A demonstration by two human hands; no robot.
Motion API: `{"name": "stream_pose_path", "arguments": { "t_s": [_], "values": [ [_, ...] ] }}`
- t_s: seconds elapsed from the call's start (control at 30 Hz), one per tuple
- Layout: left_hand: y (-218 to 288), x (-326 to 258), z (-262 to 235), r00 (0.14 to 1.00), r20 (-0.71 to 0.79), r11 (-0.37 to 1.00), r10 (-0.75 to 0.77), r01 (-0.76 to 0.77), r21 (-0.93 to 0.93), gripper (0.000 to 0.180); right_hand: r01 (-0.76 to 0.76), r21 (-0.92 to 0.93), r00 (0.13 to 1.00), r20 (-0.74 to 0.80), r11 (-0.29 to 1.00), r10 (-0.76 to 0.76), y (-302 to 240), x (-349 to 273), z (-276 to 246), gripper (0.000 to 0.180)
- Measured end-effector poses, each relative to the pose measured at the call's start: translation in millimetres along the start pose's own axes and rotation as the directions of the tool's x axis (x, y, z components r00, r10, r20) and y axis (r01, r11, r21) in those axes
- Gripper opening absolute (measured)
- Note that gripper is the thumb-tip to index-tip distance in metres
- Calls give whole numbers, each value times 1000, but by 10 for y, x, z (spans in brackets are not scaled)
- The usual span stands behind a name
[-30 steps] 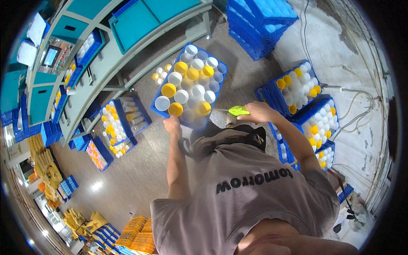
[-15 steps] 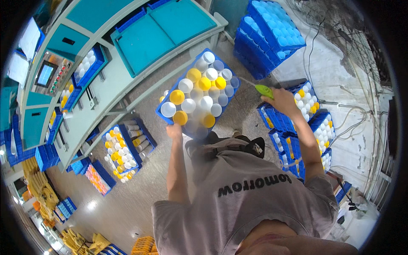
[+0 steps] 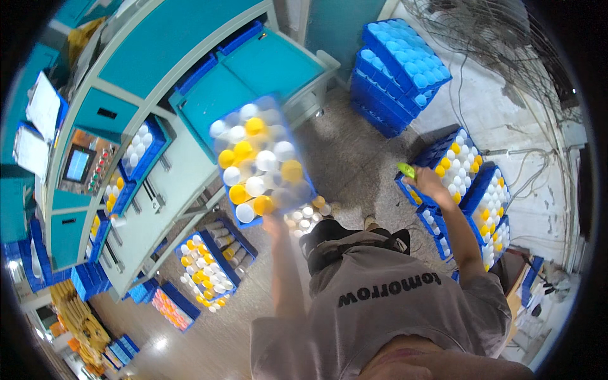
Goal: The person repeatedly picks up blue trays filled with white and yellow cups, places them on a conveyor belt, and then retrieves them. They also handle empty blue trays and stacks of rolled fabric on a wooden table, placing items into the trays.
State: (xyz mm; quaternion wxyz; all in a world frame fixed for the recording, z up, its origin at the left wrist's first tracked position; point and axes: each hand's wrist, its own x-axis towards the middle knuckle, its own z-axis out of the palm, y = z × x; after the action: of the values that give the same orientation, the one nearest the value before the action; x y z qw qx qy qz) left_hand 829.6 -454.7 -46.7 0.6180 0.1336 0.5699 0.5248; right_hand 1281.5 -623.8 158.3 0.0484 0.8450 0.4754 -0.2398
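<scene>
1. Crate (image 3: 253, 223) in blue, lifted ahead of you toward your left, looks stiff; its white and yellow cups (image 3: 265, 161) seem thin and hollow, so the load is probably light for its bulk.
2. Your left hand (image 3: 275, 223) grips the near edge, though blur hides the exact finger placement. Held there alone, the far end likely wants to dip, and smooth cups could slide; gripping opposite rims should steady it best.
3. Your right hand (image 3: 430, 182) is closed around a green handle (image 3: 406, 170), well apart from the crate.
</scene>
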Motion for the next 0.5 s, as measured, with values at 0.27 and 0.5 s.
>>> {"name": "stream_pose_path", "arguments": {
  "t_s": [0.27,0.5],
  "values": [
    [916,1464,1265,974,221,946,-44,112,-305,75,-321,408,927,322,855,194,477,-766,716,59],
    [-470,1443,2153,931,257,931,-258,168,324,45,-592,535,805,428,602,412,1145,-1807,1294,41]
  ]
}}
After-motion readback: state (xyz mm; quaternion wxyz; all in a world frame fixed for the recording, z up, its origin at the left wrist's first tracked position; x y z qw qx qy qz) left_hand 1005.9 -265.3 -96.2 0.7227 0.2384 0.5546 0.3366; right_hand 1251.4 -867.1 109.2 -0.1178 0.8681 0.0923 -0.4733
